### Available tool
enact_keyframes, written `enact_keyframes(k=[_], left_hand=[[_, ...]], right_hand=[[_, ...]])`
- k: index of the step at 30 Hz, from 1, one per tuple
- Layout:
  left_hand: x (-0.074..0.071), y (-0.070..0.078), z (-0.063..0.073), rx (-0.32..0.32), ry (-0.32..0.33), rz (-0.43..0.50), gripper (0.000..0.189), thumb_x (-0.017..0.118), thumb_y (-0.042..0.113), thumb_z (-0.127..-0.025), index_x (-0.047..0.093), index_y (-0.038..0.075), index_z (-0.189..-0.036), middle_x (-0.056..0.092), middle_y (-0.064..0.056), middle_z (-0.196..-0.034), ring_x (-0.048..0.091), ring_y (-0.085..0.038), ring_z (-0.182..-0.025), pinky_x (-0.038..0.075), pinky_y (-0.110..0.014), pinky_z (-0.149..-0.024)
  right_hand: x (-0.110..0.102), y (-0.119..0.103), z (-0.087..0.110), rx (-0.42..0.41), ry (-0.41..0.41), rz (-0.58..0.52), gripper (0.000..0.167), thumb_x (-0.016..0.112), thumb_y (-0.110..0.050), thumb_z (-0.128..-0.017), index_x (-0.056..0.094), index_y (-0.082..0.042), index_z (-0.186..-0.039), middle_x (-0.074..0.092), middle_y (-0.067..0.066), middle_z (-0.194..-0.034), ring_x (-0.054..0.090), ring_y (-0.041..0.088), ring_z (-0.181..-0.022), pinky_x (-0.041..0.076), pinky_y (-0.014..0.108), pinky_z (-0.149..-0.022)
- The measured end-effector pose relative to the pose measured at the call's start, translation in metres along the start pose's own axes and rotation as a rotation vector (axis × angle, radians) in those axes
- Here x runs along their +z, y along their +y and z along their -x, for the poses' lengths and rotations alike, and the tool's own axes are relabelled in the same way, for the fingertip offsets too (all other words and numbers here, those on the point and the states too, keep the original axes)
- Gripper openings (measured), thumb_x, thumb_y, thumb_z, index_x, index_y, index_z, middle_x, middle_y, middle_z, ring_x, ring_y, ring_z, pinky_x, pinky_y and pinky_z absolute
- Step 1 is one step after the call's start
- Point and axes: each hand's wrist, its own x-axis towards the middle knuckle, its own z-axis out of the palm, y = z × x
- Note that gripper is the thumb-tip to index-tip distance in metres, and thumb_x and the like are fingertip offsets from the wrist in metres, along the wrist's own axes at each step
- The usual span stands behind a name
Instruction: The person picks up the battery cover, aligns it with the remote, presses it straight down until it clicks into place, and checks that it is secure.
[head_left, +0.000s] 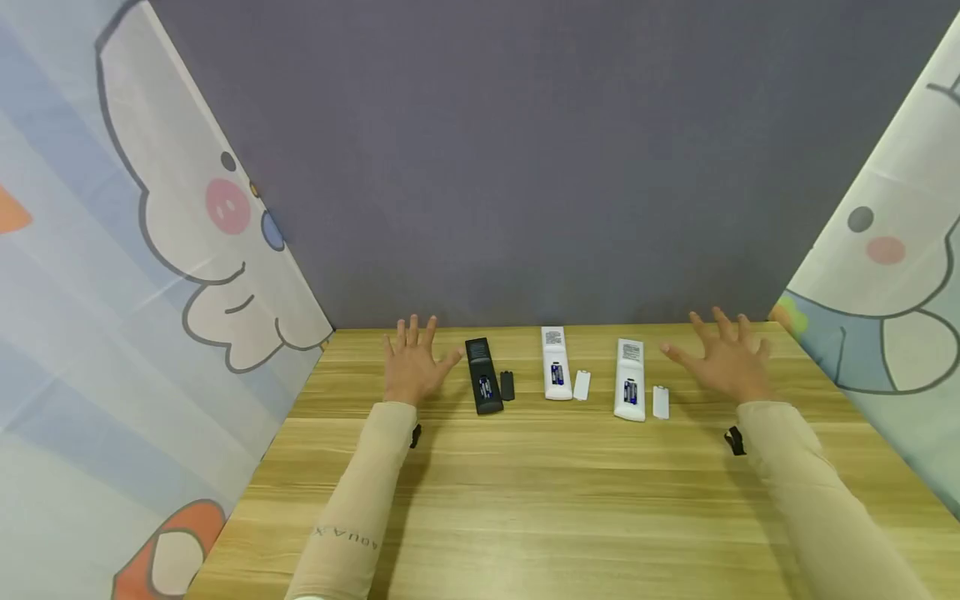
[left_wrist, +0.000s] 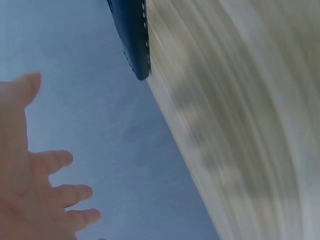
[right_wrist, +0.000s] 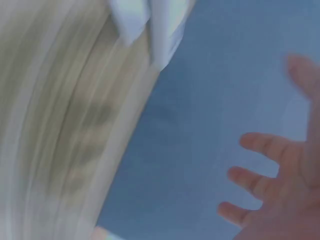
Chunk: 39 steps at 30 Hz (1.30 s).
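Note:
My left hand [head_left: 414,367], fingers spread, is held over the table just left of a black remote control [head_left: 477,362]. That remote lies back up with batteries showing, and its black battery cover [head_left: 507,386] lies to its right. In the middle is a white remote control [head_left: 553,346] with a white cover [head_left: 582,385] beside it. Another white remote control [head_left: 629,367] lies further right, its cover [head_left: 661,402] next to it. My right hand [head_left: 726,363] is spread to the right of that cover. Both wrist views show straight fingers holding nothing.
The wooden table [head_left: 525,500] ends at a dark grey panel [head_left: 555,167] behind the remotes. Cartoon-printed curtains [head_left: 240,333] stand along the left and right sides. A black strap [head_left: 736,441] shows at the right wrist.

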Motion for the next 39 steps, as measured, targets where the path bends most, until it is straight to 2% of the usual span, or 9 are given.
enact_keyframes(k=[3,7,12,15,18,20,25,33,39], left_hand=[[0.001,0.003,0.005,0.002,0.037,0.02,0.086,0.041,0.074,-0.098,0.025,0.022,-0.164,0.021,-0.019,-0.169,0.015,-0.044,-0.157,0.009,-0.067,-0.125],[0.004,0.009,0.012,0.03,0.115,0.065,0.068,0.054,0.059,-0.1,0.051,0.013,-0.151,0.052,-0.02,-0.152,0.045,-0.045,-0.143,0.03,-0.065,-0.119],[0.011,0.018,0.019,0.033,0.142,0.182,0.041,0.068,0.041,-0.097,0.071,0.009,-0.124,0.076,-0.015,-0.114,0.073,-0.033,-0.096,0.058,-0.049,-0.085],[0.017,0.023,0.021,-0.001,0.094,0.259,0.033,0.069,0.035,-0.097,0.074,0.009,-0.117,0.078,-0.009,-0.09,0.068,-0.02,-0.063,0.054,-0.036,-0.055],[0.023,0.027,0.02,-0.052,0.05,0.325,0.029,0.069,0.032,-0.098,0.075,0.008,-0.113,0.075,-0.006,-0.076,0.056,-0.014,-0.049,0.042,-0.029,-0.043],[0.027,0.029,0.019,-0.087,0.02,0.366,0.029,0.07,0.033,-0.098,0.075,0.008,-0.112,0.075,-0.006,-0.075,0.053,-0.013,-0.047,0.038,-0.028,-0.042],[0.032,0.031,0.013,-0.171,-0.015,0.444,0.031,0.071,0.037,-0.097,0.076,0.01,-0.112,0.078,-0.008,-0.094,0.066,-0.018,-0.066,0.049,-0.033,-0.053],[0.04,0.037,0.004,-0.245,-0.078,0.466,0.039,0.07,0.044,-0.096,0.076,0.01,-0.113,0.076,-0.011,-0.111,0.071,-0.03,-0.092,0.058,-0.045,-0.076],[0.043,0.048,-0.002,-0.292,-0.109,0.43,0.039,0.071,0.048,-0.094,0.077,0.01,-0.09,0.075,-0.009,-0.088,0.061,-0.019,-0.066,0.046,-0.034,-0.055]], right_hand=[[0.003,-0.016,0.006,-0.047,0.082,-0.006,0.082,0.055,-0.063,-0.097,0.041,-0.006,-0.155,0.028,0.033,-0.16,0.015,0.064,-0.145,0.008,0.088,-0.104],[0.008,-0.044,0.017,-0.117,0.16,-0.028,0.052,0.067,-0.041,-0.097,0.063,-0.002,-0.131,0.054,0.031,-0.14,0.039,0.061,-0.131,0.023,0.082,-0.103],[0.022,-0.083,0.025,-0.209,0.121,-0.13,0.028,0.067,-0.025,-0.099,0.071,-0.003,-0.116,0.072,0.019,-0.107,0.065,0.039,-0.097,0.049,0.058,-0.081],[0.035,-0.108,0.026,-0.237,0.036,-0.213,0.02,0.065,-0.021,-0.1,0.071,-0.005,-0.111,0.071,0.008,-0.088,0.062,0.02,-0.072,0.049,0.038,-0.062],[0.048,-0.13,0.025,-0.241,-0.029,-0.275,0.015,0.066,-0.018,-0.099,0.071,-0.007,-0.108,0.069,0.002,-0.08,0.056,0.012,-0.062,0.044,0.03,-0.056],[0.057,-0.143,0.023,-0.244,-0.058,-0.311,0.013,0.067,-0.017,-0.098,0.072,-0.008,-0.106,0.067,0.002,-0.078,0.051,0.012,-0.057,0.042,0.03,-0.054],[0.077,-0.171,0.015,-0.251,-0.092,-0.369,0.011,0.07,-0.015,-0.096,0.071,-0.007,-0.104,0.063,0.001,-0.076,0.046,0.013,-0.054,0.04,0.029,-0.056],[0.109,-0.21,-0.001,-0.179,-0.176,-0.414,0.024,0.071,-0.013,-0.095,0.069,-0.003,-0.117,0.064,0.001,-0.077,0.056,0.012,-0.058,0.046,0.029,-0.06],[0.126,-0.23,-0.011,-0.136,-0.189,-0.392,0.033,0.073,-0.014,-0.095,0.067,-0.002,-0.126,0.072,0.004,-0.083,0.061,0.012,-0.061,0.05,0.029,-0.06]])
